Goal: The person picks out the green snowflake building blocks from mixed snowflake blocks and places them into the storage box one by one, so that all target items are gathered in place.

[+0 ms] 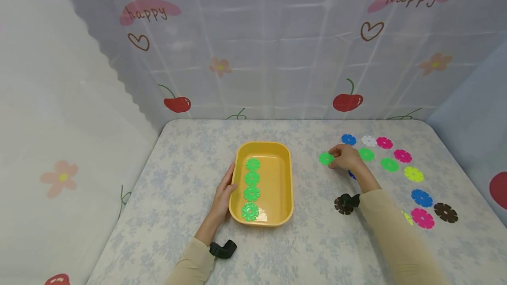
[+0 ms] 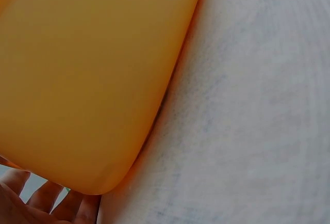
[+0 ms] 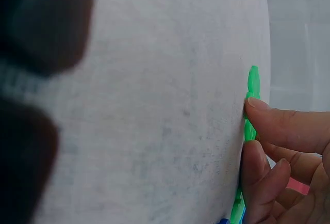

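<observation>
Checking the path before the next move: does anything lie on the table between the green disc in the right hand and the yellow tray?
Nothing visible: bare tablecloth lies between the green flower-shaped plastic disc and the yellow plastic tray.

Blue disc (image 1: 352,174) — perhaps whole — mostly hidden under right hand (image 1: 345,157).

The person has two bare hands, the left hand (image 1: 222,192) and the right hand (image 1: 346,157). Both arms wear long, soft sleeves in a light tan colour, the left sleeve (image 1: 192,265) and the right sleeve (image 1: 396,236). Each sleeve stops at the wrist. A small black camera (image 1: 223,249) sits at the left wrist, and another black camera (image 1: 350,200) sits at the right wrist.
</observation>
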`<state>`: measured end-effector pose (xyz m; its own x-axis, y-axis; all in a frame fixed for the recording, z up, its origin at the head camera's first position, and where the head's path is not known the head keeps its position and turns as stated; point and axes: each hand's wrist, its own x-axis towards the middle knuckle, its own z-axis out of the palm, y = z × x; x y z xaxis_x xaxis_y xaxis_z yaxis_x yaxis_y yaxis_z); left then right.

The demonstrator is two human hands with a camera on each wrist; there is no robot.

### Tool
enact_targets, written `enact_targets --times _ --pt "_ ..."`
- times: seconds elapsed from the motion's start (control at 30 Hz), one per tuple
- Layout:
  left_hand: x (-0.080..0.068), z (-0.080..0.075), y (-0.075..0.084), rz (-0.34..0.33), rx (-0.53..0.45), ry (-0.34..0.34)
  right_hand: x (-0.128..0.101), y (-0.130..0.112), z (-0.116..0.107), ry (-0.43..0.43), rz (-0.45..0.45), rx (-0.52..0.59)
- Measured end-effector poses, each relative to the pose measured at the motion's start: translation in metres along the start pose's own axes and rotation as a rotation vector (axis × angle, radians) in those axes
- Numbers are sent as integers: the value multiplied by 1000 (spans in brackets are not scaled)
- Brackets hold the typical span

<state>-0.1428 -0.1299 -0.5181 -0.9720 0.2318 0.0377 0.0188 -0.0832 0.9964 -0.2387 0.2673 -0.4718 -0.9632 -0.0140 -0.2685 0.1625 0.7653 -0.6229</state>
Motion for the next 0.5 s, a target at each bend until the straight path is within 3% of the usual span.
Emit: enact_targets --times 0.5 --pt "0 0 0 -3 9 11 -2 -4 3 3 41 -14"
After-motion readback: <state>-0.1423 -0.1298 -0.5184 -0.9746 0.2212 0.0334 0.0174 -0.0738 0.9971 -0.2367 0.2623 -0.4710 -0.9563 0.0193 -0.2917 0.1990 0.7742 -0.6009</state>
